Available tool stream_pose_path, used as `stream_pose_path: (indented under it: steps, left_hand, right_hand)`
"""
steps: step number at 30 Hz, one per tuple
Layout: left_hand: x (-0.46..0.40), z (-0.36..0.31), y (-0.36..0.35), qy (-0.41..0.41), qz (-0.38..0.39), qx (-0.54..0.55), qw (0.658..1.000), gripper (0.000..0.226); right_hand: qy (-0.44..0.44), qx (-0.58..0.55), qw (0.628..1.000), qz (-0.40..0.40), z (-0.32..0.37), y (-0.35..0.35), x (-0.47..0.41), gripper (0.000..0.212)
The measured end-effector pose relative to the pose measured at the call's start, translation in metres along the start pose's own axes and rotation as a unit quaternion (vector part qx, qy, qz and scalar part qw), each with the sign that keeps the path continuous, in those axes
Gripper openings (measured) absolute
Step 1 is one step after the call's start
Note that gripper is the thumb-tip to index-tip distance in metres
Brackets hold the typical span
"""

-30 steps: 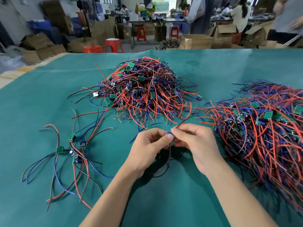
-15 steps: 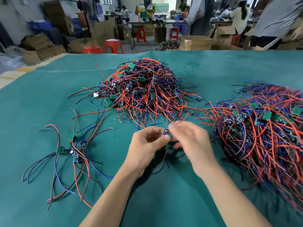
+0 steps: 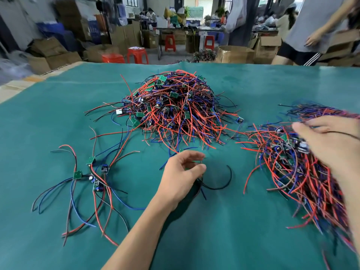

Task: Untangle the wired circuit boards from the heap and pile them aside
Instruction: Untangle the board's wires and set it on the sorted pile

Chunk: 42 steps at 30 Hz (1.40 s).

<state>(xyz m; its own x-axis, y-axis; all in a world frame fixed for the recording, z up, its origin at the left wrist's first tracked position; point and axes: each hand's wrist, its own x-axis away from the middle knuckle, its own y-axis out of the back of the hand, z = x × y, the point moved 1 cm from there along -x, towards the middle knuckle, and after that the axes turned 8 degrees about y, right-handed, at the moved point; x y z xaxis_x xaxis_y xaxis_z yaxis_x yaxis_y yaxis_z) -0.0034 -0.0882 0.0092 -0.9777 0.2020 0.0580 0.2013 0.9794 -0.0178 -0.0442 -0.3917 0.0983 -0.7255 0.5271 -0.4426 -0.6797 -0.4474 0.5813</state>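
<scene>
Left hand [image 3: 181,172] pinches small green circuit board [image 3: 191,164], dark wires trailing on teal counter [image 3: 224,230]. Right hand [image 3: 329,141], blurred, grip unclear, over right-side red-blue wire pile [image 3: 303,176]. Risk: trailing wires snagging central tangled heap [image 3: 175,108].

My right hand [image 3: 331,141] is smeared with motion blur, so I cannot tell whether its fingers grip the small board [image 3: 303,147] beside them or only brush it. The sorted pile [image 3: 303,172] under that hand runs off the right edge (its far side is blurred too). My left hand [image 3: 181,172] hides where the black wire [image 3: 224,184] begins, and what its fingertips pinch is too small to make out.
</scene>
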Motion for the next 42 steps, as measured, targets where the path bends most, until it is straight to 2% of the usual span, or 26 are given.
stream_pose_path:
  steps: [2, 4, 5, 7, 9, 10, 12, 14, 16, 18, 21, 26, 28, 31, 33, 36, 38, 42]
  left_hand:
    - [0.001, 0.0, -0.001, 0.005, 0.0, -0.01, 1.0, 0.024]
    - [0.001, 0.0, -0.002, 0.009, 0.003, -0.014, 1.0, 0.025]
    - [0.0, 0.0, -0.002, 0.011, 0.002, -0.014, 1.0, 0.025]
    - [0.0, -0.001, -0.001, 0.015, -0.002, -0.017, 1.0, 0.025]
    - [0.0, -0.002, -0.001, 0.015, -0.007, -0.016, 1.0, 0.021]
    - [0.001, -0.002, -0.001, 0.015, -0.008, -0.014, 1.0, 0.018]
    - [0.001, -0.002, -0.001, 0.015, -0.009, -0.012, 1.0, 0.018]
    - [0.001, -0.004, -0.001, 0.015, -0.01, -0.01, 1.0, 0.018]
    - [0.003, -0.006, -0.001, 0.009, -0.012, -0.014, 1.0, 0.016]
    - [0.004, -0.007, 0.0, 0.008, -0.015, -0.029, 0.999, 0.017]
    - [0.003, -0.006, -0.001, 0.02, -0.021, -0.031, 0.999, 0.02]
    - [0.004, -0.007, -0.001, 0.025, -0.025, -0.028, 0.999, 0.02]
    - [0.003, -0.006, 0.0, 0.021, -0.021, -0.019, 0.999, 0.018]
    - [0.001, -0.006, 0.0, 0.022, -0.023, 0.021, 0.999, 0.018]
    - [0.0, -0.006, -0.002, 0.028, -0.021, 0.051, 0.998, 0.015]
    - [0.0, -0.008, -0.004, 0.043, -0.015, 0.087, 0.995, 0.02]
    - [0.001, -0.008, -0.004, 0.048, -0.008, 0.092, 0.995, 0.024]
    - [0.001, -0.004, 0.001, 0.024, -0.003, 0.038, 0.999, 0.017]
  right_hand:
    - [-0.031, 0.024, 0.999, 0.022, -0.015, 0.014, -0.025, 0.057]
    - [-0.024, 0.014, 0.999, 0.035, -0.014, 0.018, -0.041, 0.084]
    - [-0.016, 0.019, 1.0, 0.017, -0.005, 0.014, -0.042, 0.095]
    - [0.028, 0.054, 0.997, -0.043, 0.024, -0.004, -0.036, 0.096]
    - [0.135, 0.062, 0.987, -0.065, 0.061, -0.026, -0.017, 0.079]
    - [0.199, 0.068, 0.977, -0.047, 0.079, -0.041, -0.006, 0.064]
    - [0.261, 0.058, 0.961, 0.078, 0.107, -0.074, 0.012, 0.034]
    - [0.229, 0.109, 0.94, 0.229, 0.118, -0.111, 0.026, 0.013]
    - [0.191, 0.21, 0.91, 0.302, 0.112, -0.142, 0.04, 0.019]
    - [0.181, 0.235, 0.908, 0.296, 0.098, -0.159, 0.046, 0.021]
    - [0.16, 0.207, 0.929, 0.263, 0.083, -0.165, 0.039, 0.02]
    - [0.143, 0.167, 0.929, 0.297, 0.081, -0.158, 0.035, 0.022]
    - [0.135, 0.117, 0.938, 0.298, 0.08, -0.151, 0.033, 0.024]
    - [0.091, -0.023, 0.948, 0.304, 0.084, -0.131, 0.035, 0.028]
    - [0.045, -0.142, 0.925, 0.348, 0.086, -0.113, 0.044, 0.029]
    - [0.018, -0.273, 0.849, 0.451, 0.088, -0.09, 0.064, 0.018]
    - [0.036, -0.289, 0.808, 0.512, 0.085, -0.083, 0.078, 0.015]
    - [0.075, -0.302, 0.737, 0.6, 0.081, -0.087, 0.1, 0.012]
